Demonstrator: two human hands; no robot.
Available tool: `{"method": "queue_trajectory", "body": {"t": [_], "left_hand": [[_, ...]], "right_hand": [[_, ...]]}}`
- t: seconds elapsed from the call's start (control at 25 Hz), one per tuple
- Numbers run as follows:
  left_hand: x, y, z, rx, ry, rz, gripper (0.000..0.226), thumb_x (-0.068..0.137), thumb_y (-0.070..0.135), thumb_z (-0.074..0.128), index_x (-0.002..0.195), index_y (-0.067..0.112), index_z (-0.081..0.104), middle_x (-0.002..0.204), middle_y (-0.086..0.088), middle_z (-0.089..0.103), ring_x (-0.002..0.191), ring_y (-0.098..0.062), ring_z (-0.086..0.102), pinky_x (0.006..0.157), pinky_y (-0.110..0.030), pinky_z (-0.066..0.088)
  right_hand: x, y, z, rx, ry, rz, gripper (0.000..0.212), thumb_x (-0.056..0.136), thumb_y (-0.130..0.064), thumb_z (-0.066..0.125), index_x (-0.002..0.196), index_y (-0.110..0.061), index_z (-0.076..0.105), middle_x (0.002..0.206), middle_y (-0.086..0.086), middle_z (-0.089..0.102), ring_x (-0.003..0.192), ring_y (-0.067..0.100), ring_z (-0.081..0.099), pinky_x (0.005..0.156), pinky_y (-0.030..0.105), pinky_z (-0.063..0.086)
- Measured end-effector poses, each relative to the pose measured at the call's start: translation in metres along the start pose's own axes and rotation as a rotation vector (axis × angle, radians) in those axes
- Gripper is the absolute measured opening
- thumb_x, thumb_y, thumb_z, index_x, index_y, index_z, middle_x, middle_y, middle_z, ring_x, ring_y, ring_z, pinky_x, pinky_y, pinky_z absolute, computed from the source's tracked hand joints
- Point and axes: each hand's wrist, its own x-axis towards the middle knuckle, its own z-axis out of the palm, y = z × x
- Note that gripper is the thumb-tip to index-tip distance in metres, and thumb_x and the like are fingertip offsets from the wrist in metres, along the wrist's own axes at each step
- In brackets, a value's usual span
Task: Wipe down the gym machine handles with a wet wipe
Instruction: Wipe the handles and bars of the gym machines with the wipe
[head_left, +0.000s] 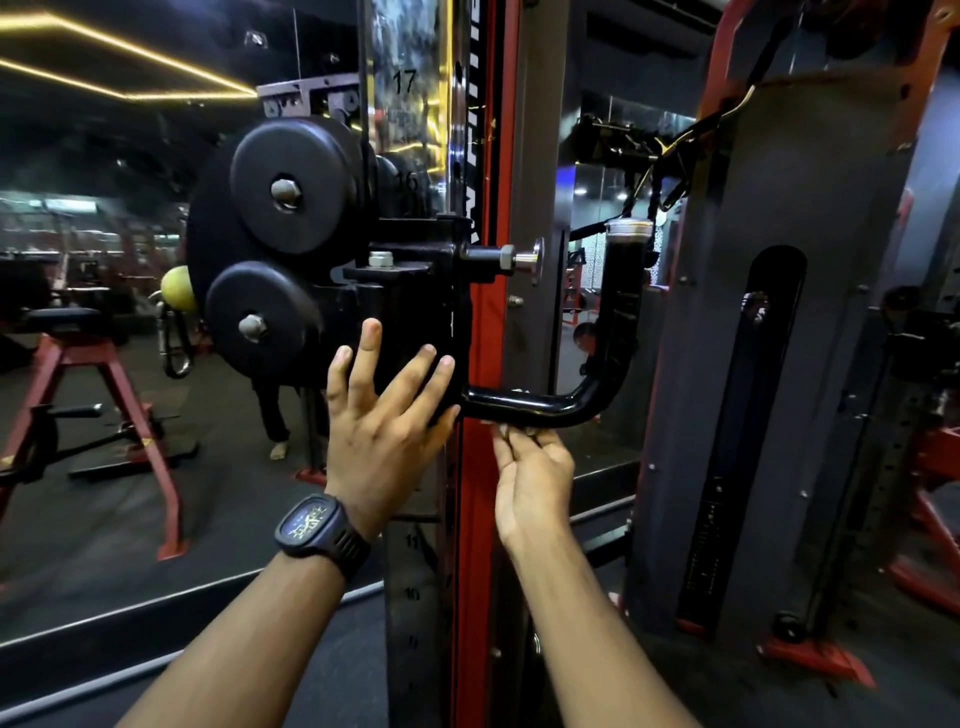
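Right up against the red upright (480, 493) of the cable machine, both of the person's arms reach forward and up from the bottom of the head view. The left hand (384, 415), with a chunky dark watch (317, 527) on the wrist, is wide open: fingers straight and fanned out, palm flat against the black sliding carriage (410, 291) just below the two round pulley wheels (291, 187), so no grip there, just pressing. The handle (550, 402) is a black bar that sticks out rightward from the bottom of that carriage, crosses in front of the upright, then bends upward to a shiny capped end. The right hand (532, 478) sits directly under the horizontal stretch, back of the hand toward the camera, wrist bent, with its fingertips (506, 434) bunched together and touching the underside of the bar. Honestly can't tell if that grip is pinching anything. A tiny pale fleck shows on top of the bar above those fingers, too small to identify.
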Motion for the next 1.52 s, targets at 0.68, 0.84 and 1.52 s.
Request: {"method": "queue_trajectory", "body": {"t": [0.68,0.84,1.52], "left_hand": [[-0.033,0.005,-0.042,-0.181,-0.125,0.006,0.018,0.096,0.023,0.065,0.110,0.016,0.073,0.140,-0.007,0.058,0.139,-0.041,0.039,0.104,-0.056,0.039],[-0.040,0.043,-0.059,-0.288,-0.172,0.003,0.017,0.091,0.018,0.067,0.107,0.016,0.074,0.133,-0.011,0.062,0.126,-0.036,0.052,0.098,-0.051,0.044],[0.030,0.456,-0.116,-0.973,-0.768,0.019,0.029,0.096,0.031,0.059,0.122,0.022,0.067,0.114,0.003,0.067,0.100,-0.023,0.059,0.083,-0.040,0.050]], "right_hand": [[-0.032,-0.033,-0.027,-1.232,-0.262,-0.317,0.012,0.089,-0.018,0.069,0.099,-0.021,0.075,0.087,-0.010,0.074,0.083,-0.002,0.068,0.075,0.018,0.054],[-0.039,-0.070,-0.050,-1.266,-0.208,-0.239,0.013,0.088,-0.019,0.069,0.101,-0.020,0.070,0.085,-0.006,0.073,0.077,0.002,0.069,0.069,0.016,0.053],[-0.152,-0.445,-0.302,-1.560,0.417,-0.342,0.016,0.091,-0.031,0.065,0.081,-0.020,0.069,0.063,-0.011,0.069,0.067,-0.003,0.063,0.061,0.016,0.044]]}}
